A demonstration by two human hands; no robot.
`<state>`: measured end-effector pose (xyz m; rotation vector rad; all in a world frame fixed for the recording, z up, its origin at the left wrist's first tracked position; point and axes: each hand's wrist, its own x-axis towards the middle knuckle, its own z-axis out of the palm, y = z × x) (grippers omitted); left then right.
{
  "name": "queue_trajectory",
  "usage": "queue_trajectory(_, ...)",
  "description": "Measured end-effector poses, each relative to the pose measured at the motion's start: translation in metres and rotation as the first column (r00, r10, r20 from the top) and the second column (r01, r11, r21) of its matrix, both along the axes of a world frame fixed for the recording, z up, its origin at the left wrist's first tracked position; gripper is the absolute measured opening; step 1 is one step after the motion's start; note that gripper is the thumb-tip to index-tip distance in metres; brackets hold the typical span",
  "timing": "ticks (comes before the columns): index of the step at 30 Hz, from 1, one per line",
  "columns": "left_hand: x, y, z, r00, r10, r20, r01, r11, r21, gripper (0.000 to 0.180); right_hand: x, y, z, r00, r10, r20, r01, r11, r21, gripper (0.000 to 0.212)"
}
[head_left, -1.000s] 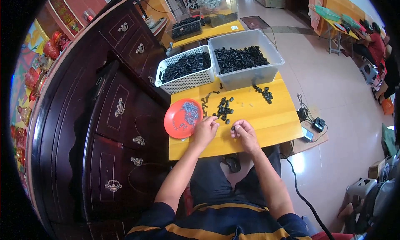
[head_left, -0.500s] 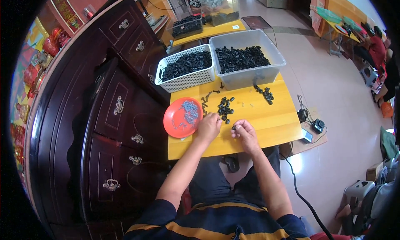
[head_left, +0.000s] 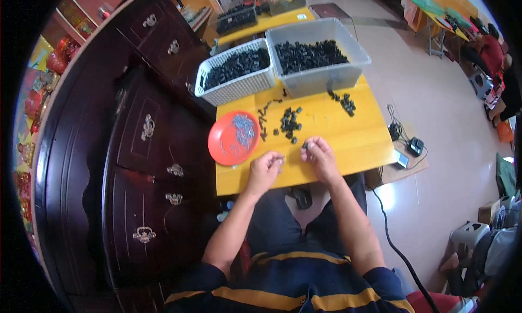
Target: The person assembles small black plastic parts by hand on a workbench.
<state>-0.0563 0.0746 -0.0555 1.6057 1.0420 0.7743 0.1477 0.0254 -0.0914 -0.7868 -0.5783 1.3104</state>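
Observation:
My left hand (head_left: 266, 170) is closed in a pinch over the near part of the yellow table (head_left: 342, 150); whatever sits between its fingertips is too small to name. Beside it, my right hand (head_left: 321, 156) pinches a small black plastic part (head_left: 305, 146) between thumb and fingers. Just beyond the hands lies a loose pile of small black plastic parts (head_left: 290, 124). A red plate (head_left: 219, 144) with many thin, silvery metal pieces (head_left: 243, 129) rests left of my left hand. Several slim black pieces (head_left: 263, 117) form a rough row between plate and pile.
A white perforated basket (head_left: 239, 89) and a clear plastic bin (head_left: 321, 84), both holding black parts, stand at the table's far side. Another small group of black parts (head_left: 347, 105) lies at right. A dark wooden cabinet (head_left: 157, 150) borders the left; a black cable (head_left: 389, 237) crosses the floor.
My left hand has drawn back toward me and slightly left, away from the black pile. My right hand, still pinching the black part, has barely shifted. The view has tilted a little.

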Motion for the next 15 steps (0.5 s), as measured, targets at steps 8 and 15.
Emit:
queue_trajectory(8, -0.017, -0.042, 0.020, 0.931, -0.327, 0.160, 0.360, 0.893, -0.270, 0.010, 0.007, 0.006, -0.001, 0.992, 0.016, -0.122, -0.011, 0.999, 0.042, 0.013)
queue_trajectory(15, -0.019, -0.121, -0.058, 0.646, -0.720, -0.252, 0.668, 0.694, -0.268, 0.013, 0.012, 0.006, -0.001, 0.984, 0.067, -0.165, -0.063, 0.998, 0.031, 0.012)
